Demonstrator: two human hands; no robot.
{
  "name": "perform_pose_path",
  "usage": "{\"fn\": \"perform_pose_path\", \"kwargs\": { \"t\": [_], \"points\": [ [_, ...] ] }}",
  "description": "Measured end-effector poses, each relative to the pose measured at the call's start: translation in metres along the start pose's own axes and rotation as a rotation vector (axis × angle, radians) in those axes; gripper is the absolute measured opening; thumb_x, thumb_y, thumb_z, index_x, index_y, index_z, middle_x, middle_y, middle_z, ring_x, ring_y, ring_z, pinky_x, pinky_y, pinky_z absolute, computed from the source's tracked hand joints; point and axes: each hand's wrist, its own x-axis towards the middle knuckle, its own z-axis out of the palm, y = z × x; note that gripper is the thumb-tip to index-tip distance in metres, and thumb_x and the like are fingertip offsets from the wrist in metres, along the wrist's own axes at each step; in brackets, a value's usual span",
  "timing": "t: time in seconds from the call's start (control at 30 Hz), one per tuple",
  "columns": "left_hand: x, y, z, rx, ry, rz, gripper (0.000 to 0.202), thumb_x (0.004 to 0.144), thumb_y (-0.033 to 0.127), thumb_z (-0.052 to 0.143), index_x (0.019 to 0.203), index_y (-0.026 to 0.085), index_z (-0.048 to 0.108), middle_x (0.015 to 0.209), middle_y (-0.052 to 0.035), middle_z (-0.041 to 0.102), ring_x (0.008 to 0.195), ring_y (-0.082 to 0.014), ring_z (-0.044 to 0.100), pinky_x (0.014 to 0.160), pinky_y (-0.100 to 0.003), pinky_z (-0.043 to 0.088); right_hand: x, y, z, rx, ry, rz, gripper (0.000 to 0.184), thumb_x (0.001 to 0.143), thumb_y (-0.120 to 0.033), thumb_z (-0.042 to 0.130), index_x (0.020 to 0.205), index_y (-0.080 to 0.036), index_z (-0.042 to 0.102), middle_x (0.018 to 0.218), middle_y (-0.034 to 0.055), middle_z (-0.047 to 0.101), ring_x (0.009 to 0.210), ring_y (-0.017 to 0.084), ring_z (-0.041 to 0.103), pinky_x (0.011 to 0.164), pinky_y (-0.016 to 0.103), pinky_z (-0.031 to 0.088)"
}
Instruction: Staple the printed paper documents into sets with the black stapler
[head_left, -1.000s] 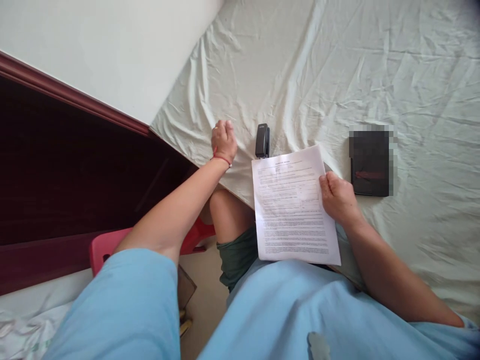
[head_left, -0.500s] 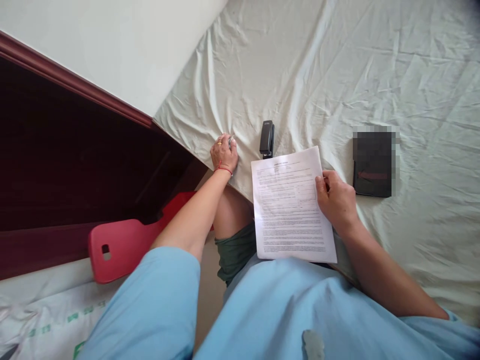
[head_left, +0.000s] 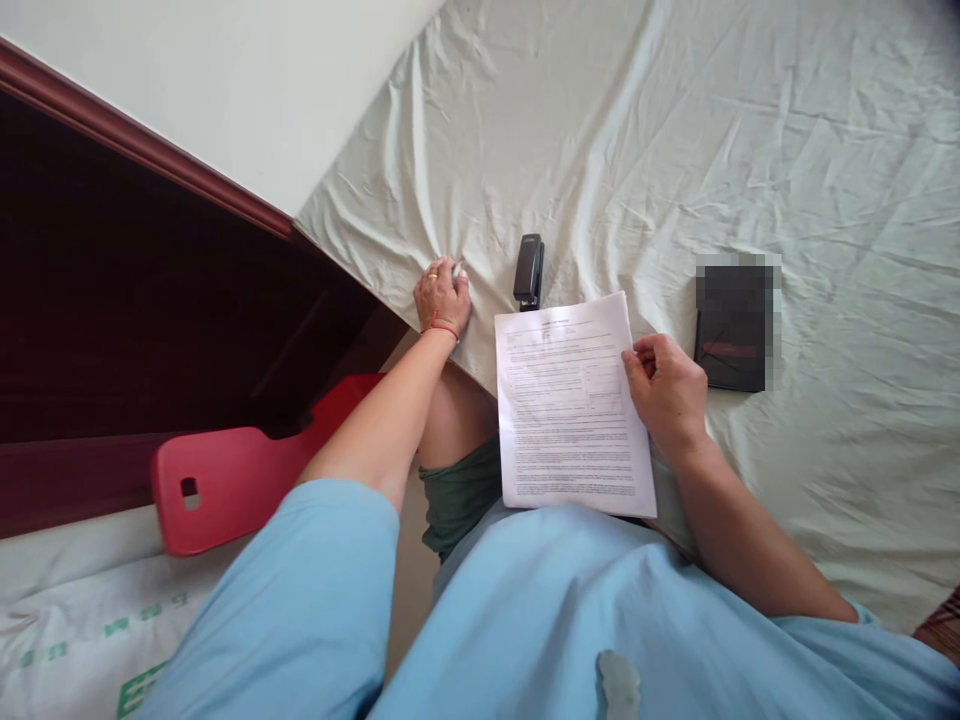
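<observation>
My right hand (head_left: 664, 390) pinches the right edge of a printed paper sheet (head_left: 566, 400) that lies over my lap and the edge of the bed (head_left: 675, 150). My left hand (head_left: 442, 295) rests curled on the wrinkled sheet at the bed's near edge, fingers closed round a small pale thing I cannot make out. A black stapler (head_left: 529, 270) lies on the bed just right of my left hand, above the paper's top edge. A dark booklet (head_left: 733, 325) sits on the bed right of my right hand.
A dark wooden bed frame (head_left: 150, 300) and a white wall (head_left: 187, 80) fill the left. A red plastic stool (head_left: 232, 475) stands beside my left knee. A white printed bag (head_left: 82, 630) lies at the lower left.
My left hand has drawn back slightly toward the bed's edge and settled on the sheet. The view has shifted, showing more of the red stool. My right hand keeps hold of the paper.
</observation>
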Motion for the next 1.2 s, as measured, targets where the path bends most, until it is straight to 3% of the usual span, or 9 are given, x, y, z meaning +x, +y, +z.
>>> {"fn": "perform_pose_path", "kwargs": {
  "t": [0.4, 0.7, 0.87, 0.97, 1.0, 1.03, 1.1, 1.2],
  "points": [
    [0.001, 0.0, 0.0, 0.012, -0.009, 0.018, 0.045, 0.099, 0.04, 0.04, 0.134, 0.021, 0.061, 0.154, -0.0124, 0.053, 0.148, -0.0263, 0.042, 0.126, -0.043, 0.025, 0.003, -0.002, -0.004, -0.054, -0.069, 0.11, 0.014, 0.089, -0.034, 0.056, 0.089, -0.022, 0.06, 0.082, 0.0055, 0.069, 0.072, 0.02, 0.058, 0.069, 0.033, 0.037],
    [0.001, 0.0, 0.001, 0.003, -0.002, -0.006, 0.045, 0.098, 0.04, 0.043, 0.134, 0.022, 0.062, 0.154, -0.0112, 0.053, 0.148, -0.0251, 0.042, 0.126, -0.04, 0.025, 0.003, 0.0, -0.003, -0.051, -0.068, 0.094, 0.013, 0.089, -0.034, 0.056, 0.089, -0.022, 0.061, 0.083, 0.0061, 0.07, 0.072, 0.021, 0.058, 0.068, 0.033, 0.037],
    [0.004, 0.003, -0.021, -0.045, -0.039, -0.036, 0.036, 0.088, 0.025, 0.053, 0.122, 0.02, 0.066, 0.148, -0.014, 0.058, 0.144, -0.0232, 0.048, 0.125, -0.036, 0.032, 0.003, -0.003, -0.004, -0.068, -0.09, 0.107, 0.013, 0.091, -0.032, 0.054, 0.088, -0.022, 0.06, 0.084, 0.0055, 0.071, 0.072, 0.02, 0.058, 0.067, 0.032, 0.034],
    [-0.028, 0.005, -0.048, -0.069, 0.166, -0.036, 0.028, 0.089, 0.026, 0.05, 0.108, 0.02, 0.068, 0.138, -0.015, 0.063, 0.137, -0.025, 0.055, 0.117, -0.039, 0.043, 0.003, -0.004, -0.003, -0.063, -0.097, 0.105, 0.013, 0.092, -0.032, 0.053, 0.088, -0.022, 0.06, 0.085, 0.0053, 0.071, 0.073, 0.02, 0.057, 0.067, 0.032, 0.032],
    [-0.048, 0.005, -0.055, -0.078, 0.171, -0.037, 0.026, 0.092, 0.031, 0.047, 0.103, 0.023, 0.069, 0.126, -0.0124, 0.069, 0.127, -0.0253, 0.061, 0.111, -0.04, 0.048, 0.003, -0.004, -0.003, -0.058, -0.095, 0.102, 0.013, 0.092, -0.032, 0.053, 0.089, -0.022, 0.06, 0.086, 0.0052, 0.071, 0.073, 0.02, 0.057, 0.067, 0.032, 0.032],
    [-0.071, 0.005, -0.062, -0.097, 0.131, -0.069, 0.025, 0.093, 0.035, 0.046, 0.098, 0.025, 0.068, 0.112, -0.0092, 0.073, 0.114, -0.0252, 0.067, 0.103, -0.04, 0.053, 0.003, -0.004, -0.003, -0.056, -0.092, 0.102, 0.012, 0.092, -0.032, 0.053, 0.089, -0.022, 0.06, 0.086, 0.0051, 0.071, 0.073, 0.02, 0.057, 0.067, 0.032, 0.032],
    [-0.125, 0.005, -0.068, -0.178, -0.062, -0.183, 0.024, 0.094, 0.042, 0.048, 0.095, 0.027, 0.067, 0.093, -0.0043, 0.074, 0.088, -0.0232, 0.071, 0.083, -0.038, 0.059, 0.003, -0.003, -0.002, -0.06, -0.086, 0.106, 0.012, 0.092, -0.031, 0.053, 0.089, -0.022, 0.06, 0.087, 0.0051, 0.071, 0.073, 0.019, 0.057, 0.067, 0.032, 0.031],
    [-0.205, 0.009, -0.064, -0.316, -0.221, -0.324, 0.025, 0.094, 0.049, 0.052, 0.091, 0.027, 0.064, 0.077, -0.001, 0.069, 0.066, -0.0192, 0.063, 0.062, -0.031, 0.052, 0.002, -0.003, -0.002, -0.073, -0.087, 0.111, 0.012, 0.093, -0.031, 0.054, 0.09, -0.021, 0.06, 0.087, 0.0047, 0.071, 0.073, 0.019, 0.056, 0.066, 0.032, 0.029]
  ]
}}
